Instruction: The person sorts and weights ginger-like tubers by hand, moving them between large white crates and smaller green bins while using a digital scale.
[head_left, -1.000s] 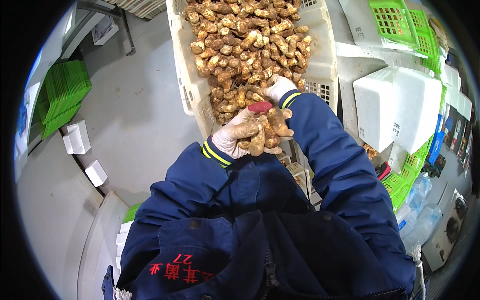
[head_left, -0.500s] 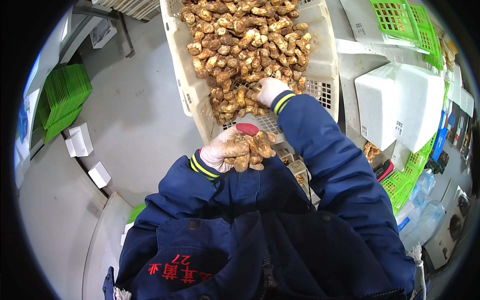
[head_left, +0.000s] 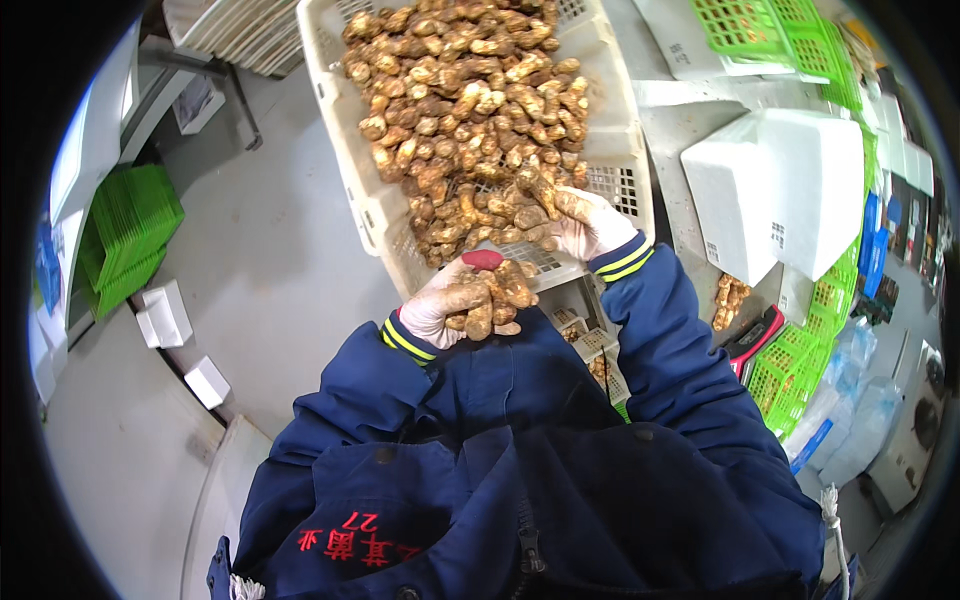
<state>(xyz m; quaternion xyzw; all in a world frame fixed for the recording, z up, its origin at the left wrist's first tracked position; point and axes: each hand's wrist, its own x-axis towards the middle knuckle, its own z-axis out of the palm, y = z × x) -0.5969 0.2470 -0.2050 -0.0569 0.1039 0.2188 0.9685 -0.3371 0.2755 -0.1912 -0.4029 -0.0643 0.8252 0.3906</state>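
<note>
A white plastic crate in front of me holds a heap of brown, knobbly mushrooms. Close to my body, my gloved left hand is closed around a bunch of mushrooms, and a red cover shows on the thumb. My gloved right hand, at the crate's near right corner, grips mushrooms between thumb and fingers. Part of that grip is hidden, so how many it has cannot be told. Bare slotted crate floor shows beside both hands.
White foam boxes and green plastic baskets stand on the right. More mushrooms lie on a surface there. Stacked green crates and small white boxes are at the left, near the grey floor.
My right hand has come out of the heap toward me and to the right, now with mushrooms in its fingers. My left hand keeps its bunch. The crate has shifted left in view.
</note>
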